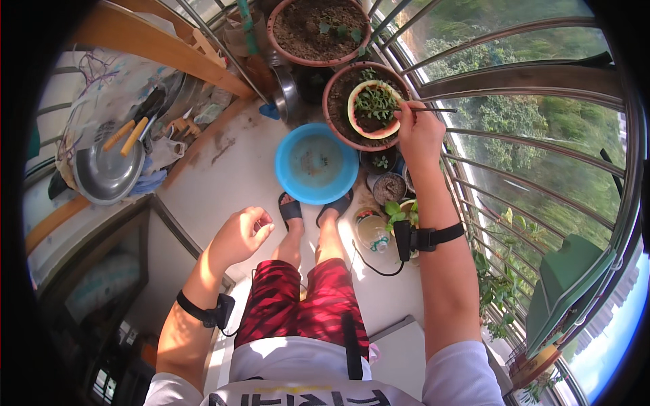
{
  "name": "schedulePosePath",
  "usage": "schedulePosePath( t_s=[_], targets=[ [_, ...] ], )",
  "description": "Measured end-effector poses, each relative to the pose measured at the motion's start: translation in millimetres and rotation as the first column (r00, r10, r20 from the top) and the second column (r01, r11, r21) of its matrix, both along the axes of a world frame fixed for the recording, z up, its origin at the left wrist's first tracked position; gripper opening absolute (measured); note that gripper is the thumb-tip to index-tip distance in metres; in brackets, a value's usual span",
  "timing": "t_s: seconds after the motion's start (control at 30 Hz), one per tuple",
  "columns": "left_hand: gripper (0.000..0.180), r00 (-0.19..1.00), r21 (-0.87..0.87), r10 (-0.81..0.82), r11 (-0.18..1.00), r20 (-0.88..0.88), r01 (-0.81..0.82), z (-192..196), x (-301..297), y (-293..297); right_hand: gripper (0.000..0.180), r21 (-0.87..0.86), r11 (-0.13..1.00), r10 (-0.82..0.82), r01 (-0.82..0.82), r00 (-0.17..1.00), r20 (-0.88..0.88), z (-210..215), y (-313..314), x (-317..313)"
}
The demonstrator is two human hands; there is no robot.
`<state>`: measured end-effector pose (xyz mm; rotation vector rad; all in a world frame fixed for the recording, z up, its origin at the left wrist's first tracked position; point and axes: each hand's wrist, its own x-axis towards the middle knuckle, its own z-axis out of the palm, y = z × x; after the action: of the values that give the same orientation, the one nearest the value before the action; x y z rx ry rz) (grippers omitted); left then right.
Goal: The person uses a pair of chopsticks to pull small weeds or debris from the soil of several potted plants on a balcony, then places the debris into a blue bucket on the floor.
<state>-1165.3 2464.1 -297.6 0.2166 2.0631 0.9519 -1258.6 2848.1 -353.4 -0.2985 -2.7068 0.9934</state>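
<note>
On the balcony floor by the railing, I stand in black sandals over a blue basin [316,164] with my right hand [420,132] stretched out to the terracotta pot [336,115] just beyond it. My right grip is pinched narrow on a thin dark stick [440,109], which lies nearly level and runs out to the right past my fingers; its working end is at the rim of the pale green half-shell planter [354,116] that sits in the pot's soil, full of small seedlings [376,103]. My left hand [240,233] hangs loosely curled over the floor, holding nothing that I can see.

I judge the stick light and stiff, easy to steer with a fingertip pinch close to the working end, though slim enough to roll between the fingers. The seedlings look soft and fragile, with thin stems that would snap or uproot at a careless poke, so any touch belongs at the soil, not the leaves. The shell planter seems light and could tilt in loose earth.

The stick's tip is hidden behind my fingers, so I cannot tell whether it touches soil or stem. A larger pot [318,27] is cut off by the top edge, and the small pots [387,186] near my feet are partly covered by my forearm.
</note>
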Motion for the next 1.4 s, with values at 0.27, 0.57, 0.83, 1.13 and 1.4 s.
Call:
schedulePosePath(
  t_s=[0.27, 0.57, 0.83, 1.13, 1.4],
  targets=[
    [0.023, 1.000, 0.008, 0.005, 1.000, -0.019, -0.005, 0, -1, 1, 0.012, -0.073, 0.996, -0.070, 0.061, 0.988, -0.134, 47, 3, 10],
    [0.022, 1.000, 0.016, -0.007, 1.000, 0.017, 0.007, 2, -4, 9, 0.019, -0.435, 0.821, -0.436, 0.369, 0.898, -0.060, 127, 55, 66],
    [0.020, 0.996, -0.012, -0.081, 0.997, -0.036, 0.080, 0, -11, 22, 0.017, -0.425, 0.784, -0.489, 0.452, 0.872, 0.024, 112, 81, 80],
    [0.020, 0.990, -0.034, -0.137, 0.990, -0.026, 0.136, 4, -13, 33, 0.018, -0.422, 0.789, -0.518, 0.447, 0.853, -0.067, 88, 87, 71],
    [0.021, 0.990, -0.048, -0.143, 0.989, -0.015, 0.142, 6, -14, 42, 0.019, -0.347, 0.851, -0.433, 0.394, 0.901, -0.039, 62, 89, 42]
  ],
)
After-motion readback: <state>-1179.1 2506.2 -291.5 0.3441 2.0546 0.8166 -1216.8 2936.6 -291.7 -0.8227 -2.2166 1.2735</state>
